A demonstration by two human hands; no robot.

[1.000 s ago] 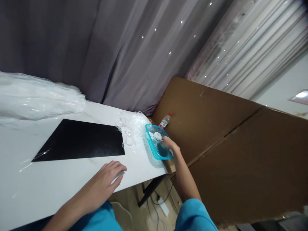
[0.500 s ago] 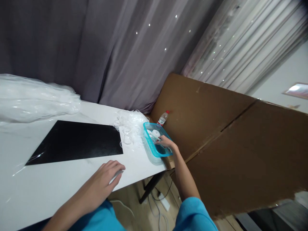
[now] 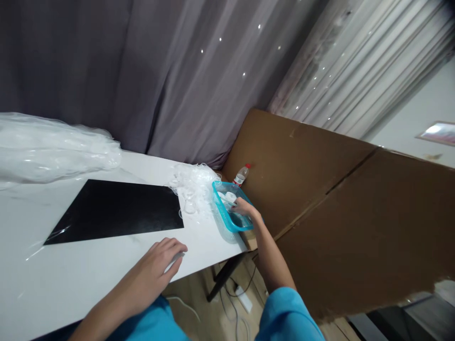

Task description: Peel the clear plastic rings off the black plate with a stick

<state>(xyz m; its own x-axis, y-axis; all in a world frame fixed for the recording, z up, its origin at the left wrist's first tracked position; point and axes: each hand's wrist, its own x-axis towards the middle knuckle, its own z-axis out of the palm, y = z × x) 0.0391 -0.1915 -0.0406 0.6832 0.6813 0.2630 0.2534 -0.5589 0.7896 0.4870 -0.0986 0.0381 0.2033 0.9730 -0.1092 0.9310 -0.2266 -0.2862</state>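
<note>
My right hand (image 3: 243, 206) reaches down into a turquoise plastic basket (image 3: 224, 214) at the table's right end. Its fingers are bent together around a pale item that I cannot make out. Beside those fingers lie white round rolls (image 3: 231, 196) inside the basket. Over the near edge of the white table (image 3: 142, 163), my left hand (image 3: 162, 259) rests with thumb and fingers apart, holding nothing that I can see. A tangled heap of thin white cords or loops (image 3: 194, 187) sits left of the basket, touching a flat black sheet (image 3: 117, 208).
A clear bundle of plastic bags or film (image 3: 57, 149) lies at the back left. Behind the basket stands a bottle with a red cap (image 3: 241, 175). A large cardboard panel (image 3: 320, 189) rises on the right. Cables and a white power strip (image 3: 243, 299) are on the floor.
My right hand stays in the basket, its fingers shifted slightly and more closed. The left hand keeps its pose. The whole view has moved a little.
</note>
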